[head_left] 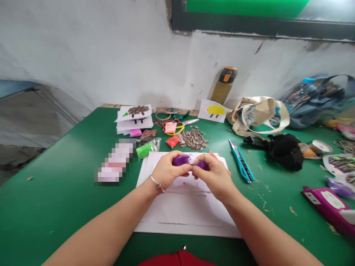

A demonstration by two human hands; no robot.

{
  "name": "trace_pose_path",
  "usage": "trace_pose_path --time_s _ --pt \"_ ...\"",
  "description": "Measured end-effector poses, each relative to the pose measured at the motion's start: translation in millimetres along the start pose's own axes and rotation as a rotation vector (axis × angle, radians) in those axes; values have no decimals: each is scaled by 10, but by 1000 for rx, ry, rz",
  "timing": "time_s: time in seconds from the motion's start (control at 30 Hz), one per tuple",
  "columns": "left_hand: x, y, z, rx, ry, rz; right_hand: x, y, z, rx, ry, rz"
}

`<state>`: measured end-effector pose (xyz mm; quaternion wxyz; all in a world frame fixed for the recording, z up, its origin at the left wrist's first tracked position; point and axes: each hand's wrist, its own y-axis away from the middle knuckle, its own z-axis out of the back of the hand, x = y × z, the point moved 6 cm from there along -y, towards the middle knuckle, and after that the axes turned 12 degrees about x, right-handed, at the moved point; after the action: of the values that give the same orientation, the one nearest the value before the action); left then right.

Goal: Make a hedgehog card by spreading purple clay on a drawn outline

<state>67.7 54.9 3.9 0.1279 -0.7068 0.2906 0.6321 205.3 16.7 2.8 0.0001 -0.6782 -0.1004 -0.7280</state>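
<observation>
A lump of purple modelling clay (181,160) with a whitish patch in its middle is held between both hands, over the stacked white paper (185,212). My left hand (166,170) is closed on its left end, thumb on the near side. Gripping the right end, my right hand (215,175) has its fingertips close to the left thumb. Whether the whitish patch is clay or wrapper I cannot tell. Just beyond the hands are a green clay packet (144,150), a red clay packet (173,141) and a heap of sunflower seeds (194,138).
A teal utility knife (241,162) lies to the right. Scissors (190,122), hedgehog pictures (135,111) and a bottle (222,87) are along the wall. A cream cloth bag (256,112), a black item (287,151) and a magenta case (327,207) occupy the right side.
</observation>
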Motion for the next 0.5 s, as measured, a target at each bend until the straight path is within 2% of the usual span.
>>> trace_pose_path --time_s 0.27,0.4,0.5 --pt "-4 4 76 -90 16 -52 37 0 11 80 -259 105" --pt "41 -21 100 -102 119 -48 7 -24 93 -41 -477 136" --pt "73 -37 106 -105 208 -38 -86 -58 151 -132 -587 93"
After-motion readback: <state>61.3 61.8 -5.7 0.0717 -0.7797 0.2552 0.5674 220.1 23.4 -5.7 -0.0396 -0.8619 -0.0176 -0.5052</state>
